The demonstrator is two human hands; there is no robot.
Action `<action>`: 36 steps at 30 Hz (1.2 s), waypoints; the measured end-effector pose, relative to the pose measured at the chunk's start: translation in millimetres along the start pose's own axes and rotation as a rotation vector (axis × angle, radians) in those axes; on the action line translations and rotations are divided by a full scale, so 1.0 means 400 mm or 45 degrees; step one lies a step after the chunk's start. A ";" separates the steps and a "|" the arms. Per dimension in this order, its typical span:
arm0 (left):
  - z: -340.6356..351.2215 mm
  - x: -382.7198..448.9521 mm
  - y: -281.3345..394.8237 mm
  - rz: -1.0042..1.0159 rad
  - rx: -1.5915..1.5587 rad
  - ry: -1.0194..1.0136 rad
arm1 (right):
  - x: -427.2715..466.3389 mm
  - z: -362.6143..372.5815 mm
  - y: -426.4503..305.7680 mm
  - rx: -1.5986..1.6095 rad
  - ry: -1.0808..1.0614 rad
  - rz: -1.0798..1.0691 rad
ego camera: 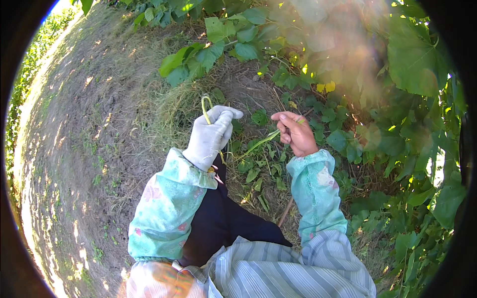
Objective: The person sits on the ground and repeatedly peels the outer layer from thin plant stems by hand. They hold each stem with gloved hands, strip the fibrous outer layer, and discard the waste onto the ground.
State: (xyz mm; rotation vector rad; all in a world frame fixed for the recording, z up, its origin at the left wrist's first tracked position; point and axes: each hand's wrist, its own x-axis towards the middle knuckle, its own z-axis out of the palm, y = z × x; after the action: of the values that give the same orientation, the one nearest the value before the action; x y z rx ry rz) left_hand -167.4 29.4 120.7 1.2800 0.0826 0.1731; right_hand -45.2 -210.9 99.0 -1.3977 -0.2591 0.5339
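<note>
My left hand [210, 136] wears a pale grey work glove and is closed around a yellow-green strand, perhaps a plant stem or cord. The strand's bent loop [204, 108] sticks up above the knuckles, and an end hangs below the fist. My right hand [292, 132] is bare, a short way to the right, with curled fingers around thin green blades like grass or a split stem [261, 142]. These blades slant down and left from the right hand towards the space below the glove. What lies inside each fist is hidden.
Broad-leaved, vine-like foliage [387, 149] crowds the right side and hangs overhead [231, 41]. Dry cut grass [175, 111] lies beyond my left hand, on bare soil [85, 130]. Low leafy plants [261, 167] grow beneath my hands, with a thin brown stick [286, 212] by my knee.
</note>
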 end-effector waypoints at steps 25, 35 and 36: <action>0.034 -0.003 -0.031 -0.284 0.125 -0.235 | -0.028 0.107 -0.032 0.354 -0.464 0.109; 0.019 0.005 -0.032 -0.132 -0.023 0.068 | -0.043 0.132 0.063 0.295 -0.419 0.298; 0.018 0.003 -0.034 -0.171 0.012 0.004 | -0.044 0.137 0.062 0.259 -0.462 0.248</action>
State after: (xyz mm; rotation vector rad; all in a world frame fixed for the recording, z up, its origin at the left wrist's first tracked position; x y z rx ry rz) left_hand -164.1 19.0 109.9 1.2793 0.1714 0.0595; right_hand -91.4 -170.4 86.3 -1.1286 -0.3512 0.9521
